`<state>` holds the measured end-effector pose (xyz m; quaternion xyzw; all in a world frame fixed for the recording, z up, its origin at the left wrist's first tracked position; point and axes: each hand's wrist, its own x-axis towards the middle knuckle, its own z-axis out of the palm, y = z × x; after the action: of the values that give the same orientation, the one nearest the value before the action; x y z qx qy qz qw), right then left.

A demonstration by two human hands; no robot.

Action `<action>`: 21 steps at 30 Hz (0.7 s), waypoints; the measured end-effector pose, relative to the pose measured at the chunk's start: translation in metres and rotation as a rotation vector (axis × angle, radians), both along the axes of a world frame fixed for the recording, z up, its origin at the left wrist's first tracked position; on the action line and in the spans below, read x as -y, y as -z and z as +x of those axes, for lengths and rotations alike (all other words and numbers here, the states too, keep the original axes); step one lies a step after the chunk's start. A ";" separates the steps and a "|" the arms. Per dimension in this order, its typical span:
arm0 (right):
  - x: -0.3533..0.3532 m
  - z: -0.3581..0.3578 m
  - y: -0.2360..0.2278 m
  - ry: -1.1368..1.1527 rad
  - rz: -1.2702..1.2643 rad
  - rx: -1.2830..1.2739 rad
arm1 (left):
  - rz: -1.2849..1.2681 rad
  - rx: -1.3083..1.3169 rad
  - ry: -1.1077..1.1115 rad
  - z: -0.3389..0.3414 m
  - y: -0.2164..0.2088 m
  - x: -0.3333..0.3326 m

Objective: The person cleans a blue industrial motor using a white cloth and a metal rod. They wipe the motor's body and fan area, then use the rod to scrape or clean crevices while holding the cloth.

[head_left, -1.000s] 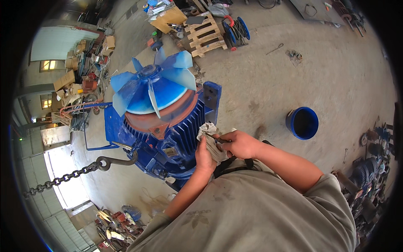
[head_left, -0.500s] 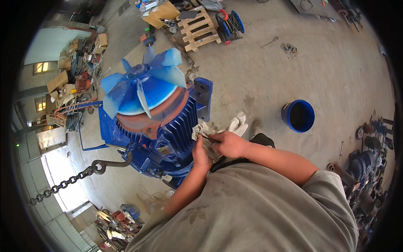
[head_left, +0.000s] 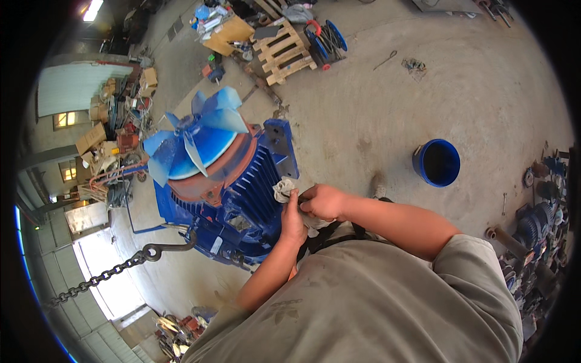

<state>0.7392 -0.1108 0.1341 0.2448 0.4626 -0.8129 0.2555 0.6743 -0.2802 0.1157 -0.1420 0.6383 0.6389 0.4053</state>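
My left hand (head_left: 292, 227) is closed, thumb up, on a crumpled white work glove (head_left: 283, 189) that sticks out past its fingertips. Close beside it on the right, my right hand (head_left: 324, 202) has its fingers curled in a pinch. What sits between those fingers is too small and dark to name. More pale cloth shows below and between the two hands. Just left of them stands a big blue electric motor (head_left: 251, 187) with cooling ribs, a reddish-brown end ring and a blue-and-white fan (head_left: 193, 130) on top.
A hook and chain (head_left: 115, 271) reach the motor from the left. A blue bucket (head_left: 437, 163) stands on the floor to the right. Farther off are a wooden pallet (head_left: 281, 51) and a cable reel (head_left: 327, 41). Metal parts (head_left: 535, 227) are piled along the right.
The white glove fingers that showed beyond my right hand are out of sight. Both hands stay close together near the motor. The whole view has shifted slightly.
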 end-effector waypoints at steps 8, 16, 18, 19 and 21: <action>-0.004 -0.008 -0.016 0.031 0.098 -0.044 | -0.047 0.021 0.030 -0.012 -0.018 -0.021; -0.041 -0.029 -0.038 0.040 0.174 -0.156 | 0.041 -0.167 0.048 -0.028 -0.042 -0.060; -0.058 -0.035 -0.063 0.092 0.276 -0.263 | 0.102 -0.202 0.023 -0.040 -0.065 -0.087; -0.066 -0.037 -0.077 0.130 0.341 -0.342 | 0.106 -0.207 0.000 -0.044 -0.078 -0.102; -0.080 -0.039 -0.104 0.331 0.418 -0.508 | 0.229 -0.609 0.034 -0.052 -0.105 -0.136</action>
<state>0.7002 -0.0304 0.2385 0.1535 0.6216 -0.7659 -0.0581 0.6219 -0.1446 0.2207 0.1129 0.6564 0.7129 0.2195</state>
